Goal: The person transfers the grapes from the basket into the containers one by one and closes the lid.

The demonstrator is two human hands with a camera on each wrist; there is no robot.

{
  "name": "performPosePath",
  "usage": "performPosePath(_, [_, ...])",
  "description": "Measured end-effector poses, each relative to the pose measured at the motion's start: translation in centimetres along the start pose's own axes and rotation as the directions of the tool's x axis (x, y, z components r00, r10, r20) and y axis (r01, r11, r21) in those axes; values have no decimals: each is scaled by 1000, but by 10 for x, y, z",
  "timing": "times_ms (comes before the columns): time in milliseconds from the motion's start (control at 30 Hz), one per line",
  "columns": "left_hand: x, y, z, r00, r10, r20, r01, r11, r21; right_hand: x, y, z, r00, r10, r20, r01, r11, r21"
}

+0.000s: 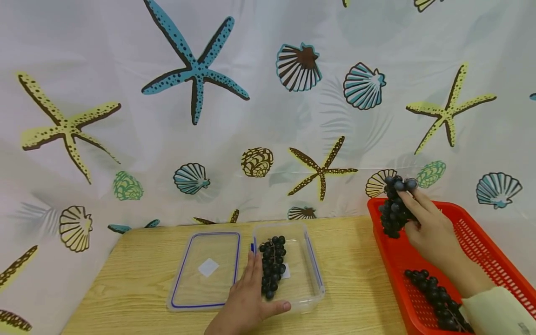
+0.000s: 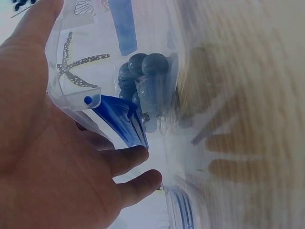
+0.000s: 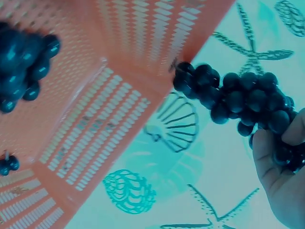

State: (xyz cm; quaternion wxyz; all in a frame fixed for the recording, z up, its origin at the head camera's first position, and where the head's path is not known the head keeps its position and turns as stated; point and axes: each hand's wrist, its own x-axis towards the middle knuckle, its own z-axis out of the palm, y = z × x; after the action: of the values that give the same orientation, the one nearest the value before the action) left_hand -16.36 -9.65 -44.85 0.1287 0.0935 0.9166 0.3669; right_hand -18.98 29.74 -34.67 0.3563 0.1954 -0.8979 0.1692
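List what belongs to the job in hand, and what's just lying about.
Apparently in the job:
right hand
grapes it holds
red basket
grapes in the basket
clear box
grapes in the box
left hand, at the box

Lying about or setting:
lid, lying flat, probably the box's
wooden table
patterned cloth

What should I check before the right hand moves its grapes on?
1. Grapes gripped by the right hand: ok.
2. Lid off the box: ok, it lies beside it.
3. Left hand at the box: ok, along its left side.
4. Room beside the bunch in the box: ok, its right side shows no grapes.
5. Held grapes over the box: not ok, they are at the basket.
6. Left hand pressing firmly: cannot tell.
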Motion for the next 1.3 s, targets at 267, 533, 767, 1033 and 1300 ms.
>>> performPosePath(267, [-2,-4,-2,1000,4,-3,-4,1000,2,0,-32,-6,1000,17,-9,-14,978,210])
performPosePath(533, [-4,-6,-1,1000,0,-9,0,1000,-4,8,-67,6,988,-105,-113,142,905,402])
performPosePath(767, [-4,-2,1,1000,15,-17,-15,1000,16,10,-91,2,983,-151,-102,179,903,390])
performPosePath(1033, [-5,0,-4,1000,27,-10,-27,999,26,7,-124,-7,995,-98,4,85,891,445])
performPosePath(1300, [-8,-1,-2,998,59,-36,-58,998,27,-29,-155,37,974,28,226,-133,875,466])
